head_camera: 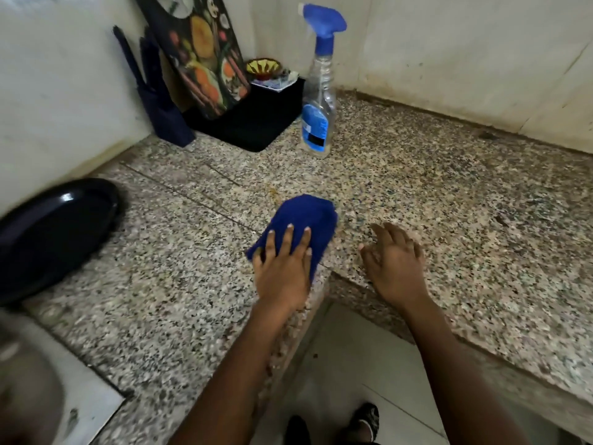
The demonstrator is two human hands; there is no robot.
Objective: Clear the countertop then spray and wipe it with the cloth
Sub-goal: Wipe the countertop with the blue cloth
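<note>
The blue cloth point(301, 224) lies bunched on the speckled bench point(449, 194) near the inner corner edge, under my left hand point(282, 264), whose straight fingers press it flat rather than pinch it. It looks soft, light and limp, best driven by a flat palm. My right hand point(393, 261) rests beside it, fingers relaxed and apart, holding nothing. The spray bottle point(317, 101) stands upright farther back, near a dark mat point(253, 123).

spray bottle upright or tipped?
Upright: the spray bottle stands on its base on the countertop, trigger head on top, neither hand touching it.
</note>
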